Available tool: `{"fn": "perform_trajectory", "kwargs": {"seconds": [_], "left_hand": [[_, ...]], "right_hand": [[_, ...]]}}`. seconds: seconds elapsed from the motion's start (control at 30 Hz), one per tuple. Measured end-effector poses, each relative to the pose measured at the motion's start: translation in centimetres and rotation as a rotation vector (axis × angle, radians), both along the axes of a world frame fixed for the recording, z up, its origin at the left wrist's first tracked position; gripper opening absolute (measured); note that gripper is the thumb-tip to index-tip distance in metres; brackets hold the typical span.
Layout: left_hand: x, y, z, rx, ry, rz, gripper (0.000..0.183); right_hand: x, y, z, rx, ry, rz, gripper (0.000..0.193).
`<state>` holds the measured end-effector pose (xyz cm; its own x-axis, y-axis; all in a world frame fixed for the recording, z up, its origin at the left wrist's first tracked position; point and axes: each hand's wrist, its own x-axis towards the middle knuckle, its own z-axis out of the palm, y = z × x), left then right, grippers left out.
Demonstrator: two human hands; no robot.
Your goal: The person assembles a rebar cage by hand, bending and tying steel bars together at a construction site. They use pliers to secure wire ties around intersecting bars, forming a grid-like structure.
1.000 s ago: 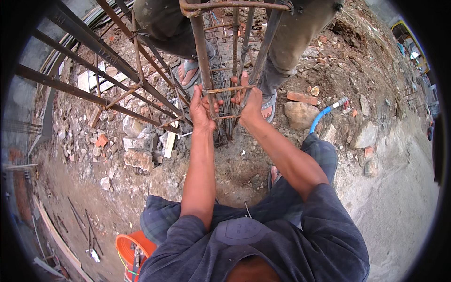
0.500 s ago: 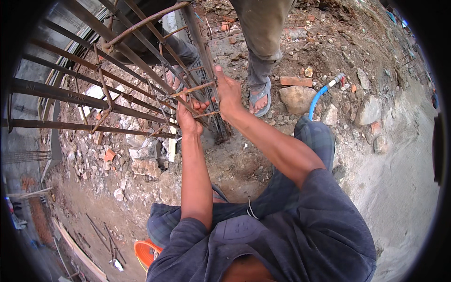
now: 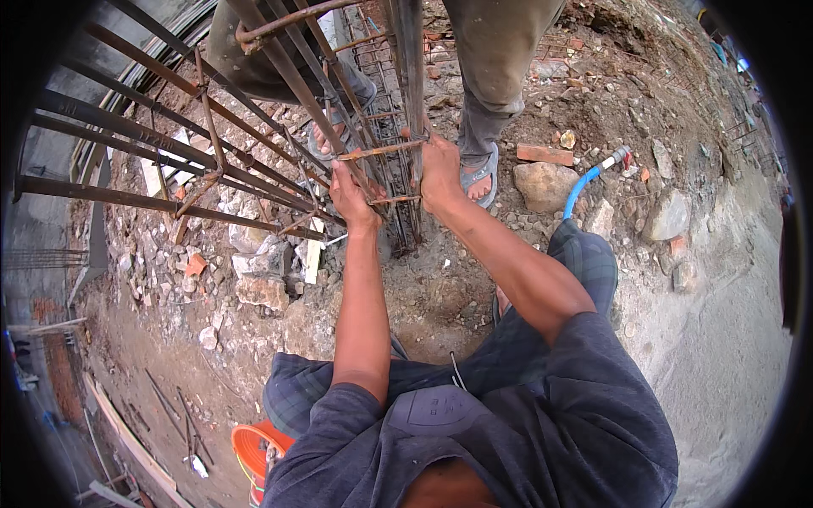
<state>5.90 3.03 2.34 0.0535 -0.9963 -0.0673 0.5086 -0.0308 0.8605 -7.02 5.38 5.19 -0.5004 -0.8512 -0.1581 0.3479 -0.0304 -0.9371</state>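
Observation:
Upright steel rebars point(image 3: 412, 93) rise from the ground in front of me, with a rusty rebar stirrup point(image 3: 378, 152) lying across them. At the stirrup's left end, my left hand point(image 3: 354, 203) is closed, its thumb near the upper rod and its other fingers partly hidden behind it. My right hand point(image 3: 441, 176) is closed round the right end, close against a thick upright bar. Between my hands run the two rusty rods of the stirrup, roughly level.
Another person stands astride the bars, a sandalled foot point(image 3: 479, 180) at the right. Long rebars point(image 3: 161, 140) fan out to the left. Rubble, a brick point(image 3: 544, 154), a stone point(image 3: 544, 186) and a blue hose point(image 3: 582, 188) lie around. An orange bucket point(image 3: 251, 450) stands at lower left.
Both hands and the stirrup sit farther right in view, as do the bars and the other person's legs. My left fingers, spread before, are now drawn in at the stirrup.

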Motion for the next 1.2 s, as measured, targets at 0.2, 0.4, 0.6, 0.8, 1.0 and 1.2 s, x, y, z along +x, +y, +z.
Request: {"fn": "perform_trajectory", "kwargs": {"seconds": [0.2,0.4,0.6,0.8,1.0,1.2], "left_hand": [[1.5,0.8,-3.5,-0.209,-0.121,0.156,0.076],[0.8,2.7,-2.9,-0.055,-0.065,-0.093,0.061],[2.7,2.8,-5.3,-0.068,-0.17,-0.215,0.057],[3.8,4.6,-5.0,-0.075,-0.064,-0.38,0.058],[5.6,5.0,-5.7,-0.041,0.219,-0.429,0.034],[6.7,4.4,-6.2,0.029,0.221,-0.514,0.033]], "right_hand": [[-0.2,-0.2,1.0,0.099,-0.08,0.062,0.056],[0.0,1.0,3.2,0.132,-0.219,0.059,0.025],[0.8,0.7,3.5,0.122,-0.252,0.05,0.023],[1.0,0.3,3.1,0.115,-0.224,-0.034,0.043],[1.3,0.3,3.1,0.118,-0.23,-0.033,0.048],[1.6,0.1,4.6,0.252,-0.264,-0.084,0.045]]}}
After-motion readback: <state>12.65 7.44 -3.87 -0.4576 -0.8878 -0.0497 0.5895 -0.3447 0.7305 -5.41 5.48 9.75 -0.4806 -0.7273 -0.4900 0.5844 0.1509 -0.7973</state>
